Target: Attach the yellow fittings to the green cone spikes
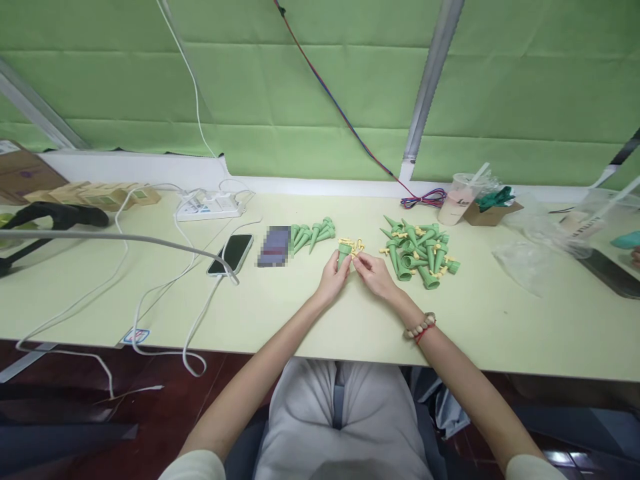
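My left hand (pixel 332 278) is closed around a green cone-shaped plastic spike (pixel 345 251), held just above the pale table (pixel 280 313). My right hand (pixel 374 273) pinches a small yellow piece (pixel 357 250) against the spike's wide end. A few more yellow pieces (pixel 346 241) lie just beyond my fingers. To the right sits a loose heap of green spikes (pixel 419 250) with yellow parts mixed in. A short row of green spikes (pixel 311 235) lies to the left.
A phone (pixel 231 254) on a white cable and a blurred card (pixel 275 246) lie left of the spikes. A white power strip (pixel 209 206), cardboard boxes (pixel 97 194) and a black handle (pixel 60 215) sit at the left. A drink cup (pixel 457 199), small box (pixel 493 210) and plastic bags (pixel 525 263) stand right.
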A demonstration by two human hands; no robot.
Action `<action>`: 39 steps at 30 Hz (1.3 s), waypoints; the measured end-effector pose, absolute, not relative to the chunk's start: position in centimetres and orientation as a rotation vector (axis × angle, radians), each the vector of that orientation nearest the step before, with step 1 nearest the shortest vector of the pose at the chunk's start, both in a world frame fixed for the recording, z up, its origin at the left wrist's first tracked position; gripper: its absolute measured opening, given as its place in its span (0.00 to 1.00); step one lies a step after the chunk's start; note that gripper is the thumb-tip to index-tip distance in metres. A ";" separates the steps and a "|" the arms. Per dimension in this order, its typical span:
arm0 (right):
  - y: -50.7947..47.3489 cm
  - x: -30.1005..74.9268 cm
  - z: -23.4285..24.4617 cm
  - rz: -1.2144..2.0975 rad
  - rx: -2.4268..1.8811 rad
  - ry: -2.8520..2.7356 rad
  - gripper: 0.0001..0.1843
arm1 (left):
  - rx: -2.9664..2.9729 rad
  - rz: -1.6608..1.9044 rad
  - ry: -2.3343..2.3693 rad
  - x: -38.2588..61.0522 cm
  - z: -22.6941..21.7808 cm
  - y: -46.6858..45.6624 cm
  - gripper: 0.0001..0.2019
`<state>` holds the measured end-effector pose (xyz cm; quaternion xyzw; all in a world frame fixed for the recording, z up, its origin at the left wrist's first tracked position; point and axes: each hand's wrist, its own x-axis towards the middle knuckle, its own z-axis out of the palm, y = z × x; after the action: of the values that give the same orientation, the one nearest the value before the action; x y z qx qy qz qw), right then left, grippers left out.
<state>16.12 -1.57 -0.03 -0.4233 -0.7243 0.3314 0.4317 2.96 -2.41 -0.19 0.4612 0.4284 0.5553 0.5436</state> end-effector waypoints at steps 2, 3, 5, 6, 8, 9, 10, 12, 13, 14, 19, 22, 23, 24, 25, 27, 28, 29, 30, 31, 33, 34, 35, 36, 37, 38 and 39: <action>-1.6 15.9 0.0 0.983 -1.014 -1.716 0.22 | 1.179 1.326 1.047 2.8 -0.2 -2.4 0.14; -1.5 15.9 0.0 1.059 -0.987 -1.669 0.23 | 1.227 1.336 1.066 2.7 -0.2 -2.5 0.13; -1.4 15.8 0.0 1.207 -0.933 -1.583 0.24 | 1.326 1.361 1.102 2.5 -0.2 -2.5 0.12; -1.2 15.8 0.1 1.274 -0.915 -1.544 0.24 | 1.379 1.367 1.116 2.4 -0.2 -2.6 0.11; -1.0 15.8 0.1 1.387 -0.894 -1.474 0.24 | 1.464 1.364 1.135 2.3 -0.2 -2.7 0.11; -1.0 15.7 0.1 1.425 -0.889 -1.447 0.25 | 1.486 1.358 1.138 2.3 -0.1 -2.7 0.11; -0.9 15.7 0.1 1.448 -0.888 -1.429 0.25 | 1.489 1.353 1.135 2.4 -0.2 -2.7 0.11; -0.9 15.6 0.2 1.455 -0.891 -1.422 0.27 | 1.445 1.350 1.113 2.5 -0.2 -2.7 0.12; -1.0 15.5 0.2 1.446 -0.896 -1.425 0.28 | 1.405 1.351 1.099 2.6 -0.3 -2.6 0.12; -1.0 15.4 0.2 1.435 -0.902 -1.428 0.29 | 1.361 1.353 1.087 2.7 -0.4 -2.6 0.13; -1.3 14.9 0.5 1.440 -0.922 -1.408 0.31 | 1.236 1.385 1.070 2.9 -0.7 -2.3 0.16; -1.4 14.9 0.6 1.415 -0.922 -1.431 0.30 | 1.190 1.380 1.046 2.9 -0.6 -2.3 0.17; -1.4 14.9 0.6 1.380 -0.922 -1.447 0.29 | 1.175 1.371 1.029 2.9 -0.6 -2.3 0.18; -1.4 15.0 0.6 1.338 -0.923 -1.462 0.28 | 1.160 1.358 1.009 3.0 -0.5 -2.3 0.19; -1.5 15.0 0.6 1.296 -0.927 -1.474 0.27 | 1.145 1.342 0.987 3.0 -0.5 -2.4 0.20; -1.6 15.0 0.5 1.234 -0.940 -1.486 0.26 | 1.110 1.306 0.955 3.0 -0.3 -2.4 0.21; -1.6 15.0 0.4 1.219 -0.945 -1.491 0.26 | 1.091 1.291 0.948 3.0 -0.3 -2.4 0.21; -1.6 14.9 0.4 1.214 -0.951 -1.499 0.26 | 1.075 1.281 0.945 3.0 -0.2 -2.5 0.21; -1.6 14.9 0.3 1.214 -0.955 -1.507 0.26 | 1.062 1.277 0.947 3.0 -0.1 -2.5 0.21; -1.6 14.9 0.3 1.215 -0.959 -1.514 0.26 | 1.055 1.278 0.950 3.0 -0.1 -2.5 0.22; -1.5 14.9 0.2 1.217 -0.962 -1.525 0.25 | 1.057 1.291 0.952 2.9 0.0 -2.6 0.22; -1.5 14.9 0.2 1.217 -0.962 -1.526 0.25 | 1.062 1.295 0.951 2.9 0.0 -2.6 0.22; -1.5 14.8 0.1 1.216 -0.961 -1.524 0.25 | 1.066 1.295 0.949 3.0 0.0 -2.6 0.22; -1.5 14.8 0.1 1.212 -0.961 -1.521 0.24 | 1.072 1.290 0.946 3.0 0.0 -2.6 0.22; -1.5 14.7 0.0 1.209 -0.963 -1.515 0.25 | 1.077 1.283 0.943 3.0 0.0 -2.6 0.22; -1.5 14.7 0.0 1.211 -0.965 -1.505 0.25 | 1.081 1.272 0.944 3.0 0.0 -2.6 0.22; -1.5 14.7 -0.1 1.219 -0.966 -1.494 0.25 | 1.084 1.261 0.947 3.0 0.0 -2.6 0.22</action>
<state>14.67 -1.50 -0.05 -0.3945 -0.6104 0.4982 0.4728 2.98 -2.64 0.03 0.4629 0.4044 0.5388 0.5761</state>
